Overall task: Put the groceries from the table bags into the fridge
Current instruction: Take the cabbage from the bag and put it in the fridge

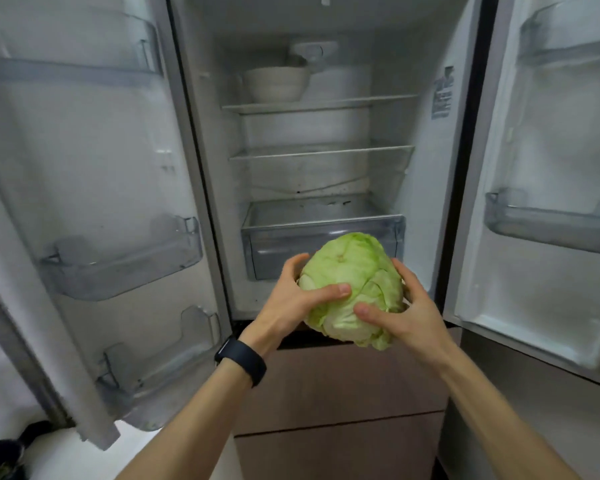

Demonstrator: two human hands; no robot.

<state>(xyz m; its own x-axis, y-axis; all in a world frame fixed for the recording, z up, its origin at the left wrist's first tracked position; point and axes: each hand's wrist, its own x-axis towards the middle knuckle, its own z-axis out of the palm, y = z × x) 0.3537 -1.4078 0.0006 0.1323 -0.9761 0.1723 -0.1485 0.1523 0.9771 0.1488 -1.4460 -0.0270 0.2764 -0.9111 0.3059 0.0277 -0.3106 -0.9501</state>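
While the cabbage (352,289) hangs in mid-air before the open fridge (388,161), just in front of the clear drawer (323,233) at the bottom of the compartment, it is cradled from both sides. The left hand (291,299) cups its left flank and the right hand (400,306) its right. The fingers (369,311) of both curl round it, thumbs pressed on the near face.

I'd say the step is to lower it into that drawer, though the drawer's floor is blurred and I can't tell what lies there. Best to hold wide and from beneath rather than squeeze. The outer leaves are loose, thin and crinkled, pale green with whiter ribs, and would likely tear or bruise. The ball itself seems dense and heavy. Lift it over the drawer's front lip, then set it down on its flattest side so it won't roll.

The drawer is smoky see-through plastic with hard edges. Above it run two glass shelves (321,152), the upper carrying a pale ribbed bowl (276,84). Both doors stand wide, fitted with clear plastic bins (122,268). A black band (240,361) wraps the left wrist.
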